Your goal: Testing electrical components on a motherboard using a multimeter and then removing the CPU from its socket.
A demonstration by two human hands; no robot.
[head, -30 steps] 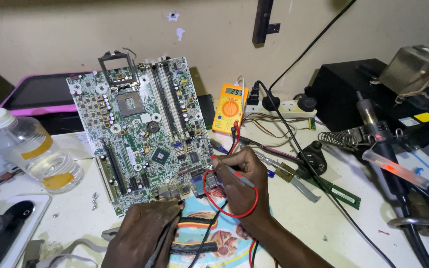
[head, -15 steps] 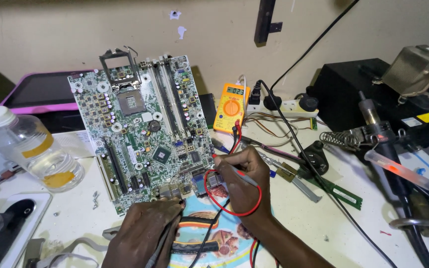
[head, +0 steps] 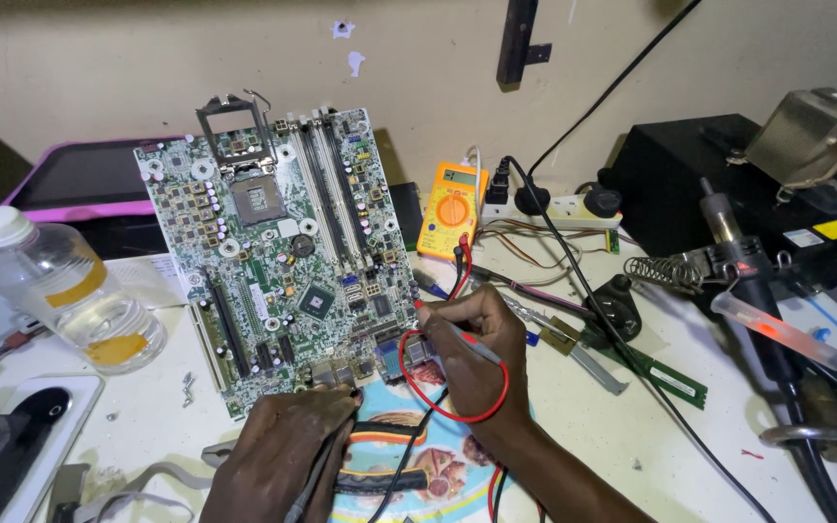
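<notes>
- The left hand is nearest to the camera, low in the view. Its grip is closed around a thin dark probe. The fingertips rest at the near edge of the green circuit board.
- Just right of it, the right hand has its grip pinched shut on a red probe, held like a pencil. The tip points left at the near right corner of the board, by the small blue port.
- A red wire loops around the right wrist. A black wire runs down between the two hands over a colourful picture mat.
- To do this well, I think both tips should sit still on one small metal spot each. They should not slide onto the tiny parts beside them. Steady hands help here.
- The board lies on the bench, tipped up at its far end. Its near edge touches the left fingertips, and the right hand is at its near right corner.
- To the left lies a clear plastic bottle with a white cap, well apart from the hands.
- Behind the right hand stands an orange meter. The red wire leads up to it.
- Far right sits a soldering tool in its holder, beside a black box.
</notes>
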